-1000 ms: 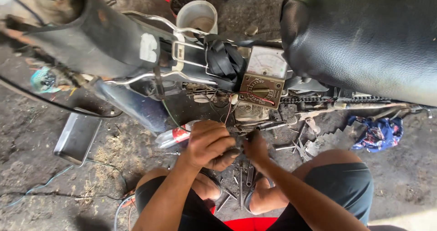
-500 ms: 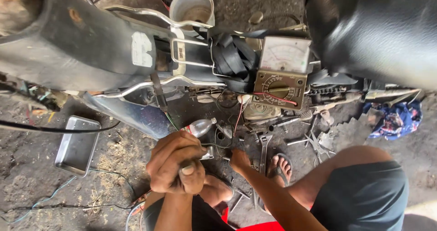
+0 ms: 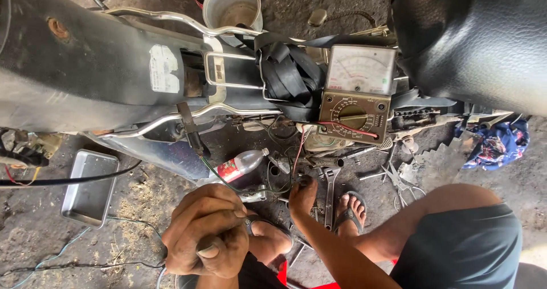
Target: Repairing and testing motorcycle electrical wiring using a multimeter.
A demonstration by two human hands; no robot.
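Observation:
My left hand [image 3: 208, 237] is a closed fist low in the view, wrapped around a dark tool handle, with a metal piece [image 3: 253, 196] sticking out toward the motorcycle. My right hand [image 3: 302, 195] reaches down to the thin red and dark wires [image 3: 296, 152] hanging under the frame; its fingertips are hidden. Above it an analog multimeter [image 3: 356, 95] rests on the motorcycle frame, with a red lead across its dial. A bundle of black rubber strap [image 3: 288, 72] is tied beside the meter.
A plastic bottle with a red label [image 3: 239, 165], an adjustable wrench [image 3: 330, 192] and other loose tools lie on the dirt floor. A metal tray [image 3: 88, 187] sits at left, a metal cup [image 3: 233, 4] beyond the frame, a blue cloth [image 3: 493, 143] at right. My sandalled foot [image 3: 350, 209] is beside the wrench.
My hands, close together a second ago, have separated: the left fist has drawn down and left, the right stays by the wires. The view has shifted closer to the meter.

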